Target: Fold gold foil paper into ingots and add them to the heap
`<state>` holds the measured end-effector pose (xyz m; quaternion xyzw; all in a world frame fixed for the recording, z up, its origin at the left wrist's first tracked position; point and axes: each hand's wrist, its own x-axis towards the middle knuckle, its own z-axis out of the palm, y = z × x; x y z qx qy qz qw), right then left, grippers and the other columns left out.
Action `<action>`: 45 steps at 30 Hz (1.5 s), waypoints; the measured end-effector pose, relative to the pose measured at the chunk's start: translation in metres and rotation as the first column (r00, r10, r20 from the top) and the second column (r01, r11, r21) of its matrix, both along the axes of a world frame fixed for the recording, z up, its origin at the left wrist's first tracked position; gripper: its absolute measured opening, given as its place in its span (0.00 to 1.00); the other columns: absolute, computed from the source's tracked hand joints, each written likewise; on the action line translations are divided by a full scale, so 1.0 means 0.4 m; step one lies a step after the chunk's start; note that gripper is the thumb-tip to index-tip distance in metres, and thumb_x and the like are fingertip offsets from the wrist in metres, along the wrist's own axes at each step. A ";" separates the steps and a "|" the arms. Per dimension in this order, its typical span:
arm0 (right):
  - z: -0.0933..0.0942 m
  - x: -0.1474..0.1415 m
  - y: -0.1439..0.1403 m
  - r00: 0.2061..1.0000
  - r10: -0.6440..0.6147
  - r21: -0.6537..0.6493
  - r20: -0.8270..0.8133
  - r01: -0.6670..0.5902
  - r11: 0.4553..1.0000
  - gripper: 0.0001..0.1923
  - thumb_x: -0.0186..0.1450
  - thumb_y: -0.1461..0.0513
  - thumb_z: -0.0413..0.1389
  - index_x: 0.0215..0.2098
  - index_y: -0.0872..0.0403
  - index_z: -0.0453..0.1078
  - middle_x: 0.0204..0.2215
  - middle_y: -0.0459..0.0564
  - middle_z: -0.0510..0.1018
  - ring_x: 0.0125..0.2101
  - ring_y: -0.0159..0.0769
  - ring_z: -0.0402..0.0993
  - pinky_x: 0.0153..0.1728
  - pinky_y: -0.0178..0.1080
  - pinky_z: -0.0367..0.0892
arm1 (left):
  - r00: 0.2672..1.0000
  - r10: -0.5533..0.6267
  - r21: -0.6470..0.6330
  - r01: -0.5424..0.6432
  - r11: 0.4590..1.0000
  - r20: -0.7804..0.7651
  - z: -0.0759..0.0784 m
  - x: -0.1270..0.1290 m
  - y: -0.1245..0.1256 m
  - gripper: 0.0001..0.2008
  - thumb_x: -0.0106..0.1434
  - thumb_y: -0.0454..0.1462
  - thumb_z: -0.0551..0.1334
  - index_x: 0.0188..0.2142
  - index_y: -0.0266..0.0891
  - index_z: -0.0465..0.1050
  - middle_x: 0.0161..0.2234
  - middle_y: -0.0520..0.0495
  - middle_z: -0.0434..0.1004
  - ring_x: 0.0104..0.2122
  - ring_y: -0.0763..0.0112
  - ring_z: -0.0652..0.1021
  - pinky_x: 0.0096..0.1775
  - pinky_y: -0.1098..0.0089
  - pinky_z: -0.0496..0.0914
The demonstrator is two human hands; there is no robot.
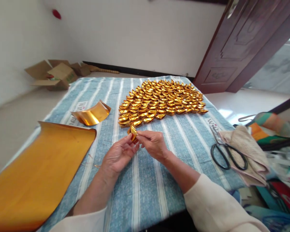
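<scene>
Between the fingertips of both hands is a gold foil paper ingot [133, 131], held above the table just in front of the rows. My left hand [120, 153] supports it from the left and below, palm turned up. My right hand [152, 144] pinches its right side with thumb and fingers. Several finished gold paper ingots [161, 100] stand in tight rows beyond the hands. A curled stack of gold foil paper [93, 113] lies to the left, and a large gold sheet [38, 174] spreads over the near left.
Black-handled scissors [228, 156] rest partly on a beige cloth [246, 151] at the right of the striped blue tablecloth [145, 180]. An open cardboard box [54, 75] stands on the floor at the back left. A brown door [241, 42] is at the back right.
</scene>
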<state>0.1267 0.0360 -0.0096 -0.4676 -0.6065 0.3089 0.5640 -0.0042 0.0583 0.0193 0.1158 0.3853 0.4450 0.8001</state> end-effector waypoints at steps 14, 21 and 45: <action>0.017 0.000 0.001 0.996 -0.002 -0.013 0.090 0.003 1.000 0.08 0.65 0.64 0.55 0.33 0.52 0.77 0.27 0.43 0.79 0.23 0.25 0.72 0.24 0.27 0.66 | 1.000 -0.004 0.068 0.003 0.998 0.011 0.008 0.013 0.009 0.19 0.67 0.23 0.46 0.44 0.31 0.74 0.32 0.42 0.80 0.30 0.70 0.81 0.31 0.72 0.77; 0.017 -0.004 0.006 1.000 -0.017 -0.079 0.018 0.018 0.997 0.07 0.64 0.64 0.57 0.35 0.52 0.77 0.29 0.43 0.81 0.26 0.27 0.75 0.26 0.28 0.68 | 1.000 0.021 0.047 -0.021 0.999 0.004 0.013 0.019 0.008 0.18 0.67 0.23 0.48 0.47 0.34 0.74 0.34 0.44 0.80 0.29 0.71 0.80 0.32 0.74 0.77; 0.000 -0.006 -0.006 0.996 -0.009 -0.100 -0.092 0.000 0.995 0.06 0.62 0.62 0.58 0.33 0.52 0.78 0.24 0.44 0.80 0.20 0.28 0.73 0.24 0.31 0.70 | 1.000 0.000 0.146 0.002 0.989 -0.016 -0.019 -0.002 -0.001 0.12 0.62 0.23 0.55 0.38 0.29 0.76 0.35 0.41 0.81 0.32 0.71 0.80 0.32 0.75 0.76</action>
